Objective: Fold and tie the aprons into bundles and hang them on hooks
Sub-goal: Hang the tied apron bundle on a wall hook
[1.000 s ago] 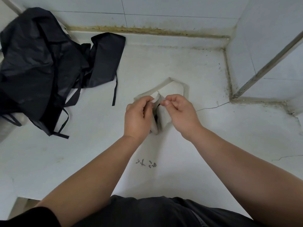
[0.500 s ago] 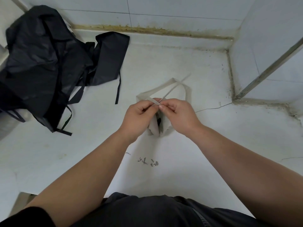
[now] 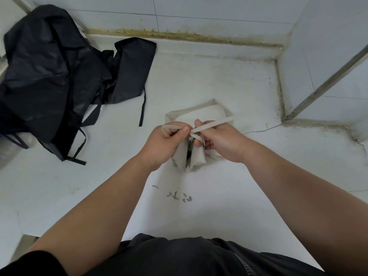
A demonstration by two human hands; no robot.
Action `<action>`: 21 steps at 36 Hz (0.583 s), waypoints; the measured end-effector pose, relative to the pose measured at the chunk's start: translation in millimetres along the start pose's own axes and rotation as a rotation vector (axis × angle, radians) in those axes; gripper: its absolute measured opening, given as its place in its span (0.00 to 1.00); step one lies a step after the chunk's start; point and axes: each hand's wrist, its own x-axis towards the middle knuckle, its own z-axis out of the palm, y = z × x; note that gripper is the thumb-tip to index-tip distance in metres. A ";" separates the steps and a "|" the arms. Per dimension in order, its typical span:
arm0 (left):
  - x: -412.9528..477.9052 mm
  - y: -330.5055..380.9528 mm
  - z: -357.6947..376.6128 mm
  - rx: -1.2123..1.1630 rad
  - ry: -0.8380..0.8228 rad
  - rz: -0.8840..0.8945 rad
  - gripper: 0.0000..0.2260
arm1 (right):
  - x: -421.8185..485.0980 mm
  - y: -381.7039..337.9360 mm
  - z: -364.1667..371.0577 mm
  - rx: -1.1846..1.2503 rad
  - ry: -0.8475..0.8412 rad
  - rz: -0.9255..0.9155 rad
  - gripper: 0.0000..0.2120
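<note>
Pinched in left hand (image 3: 167,142) and right hand (image 3: 221,140): strap ends (image 3: 215,123), meeting just above beige bundle (image 3: 197,159), presumably for knotting.

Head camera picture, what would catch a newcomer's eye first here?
At the centre, the left hand and right hand each pinch one of the beige straps above a folded beige apron bundle, apparently mid-tie. The next thing to draw the eye is the crumpled heap of black aprons at the upper left of the white surface, with ties trailing out.
</note>
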 end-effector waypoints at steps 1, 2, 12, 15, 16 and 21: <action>0.6 0.9 -0.5 0.020 0.002 0.005 0.12 | -0.6 -0.9 -0.7 -0.021 -0.011 0.010 0.17; 0.8 2.5 -1.0 0.042 -0.003 0.014 0.11 | -1.2 -2.0 -1.5 -0.049 -0.023 0.023 0.16; -0.1 5.7 1.6 -0.012 0.020 0.058 0.08 | -0.2 -7.7 0.5 -0.308 0.039 0.034 0.07; -1.8 5.9 6.4 -0.087 0.068 0.041 0.08 | 1.5 -5.9 3.0 -0.190 0.048 0.050 0.04; -2.3 6.6 8.2 -0.119 0.077 0.025 0.08 | 1.7 -6.4 3.6 -0.140 0.051 0.058 0.07; -3.9 6.5 12.8 -0.222 0.142 -0.054 0.07 | 3.1 -3.6 6.1 0.217 0.073 0.053 0.15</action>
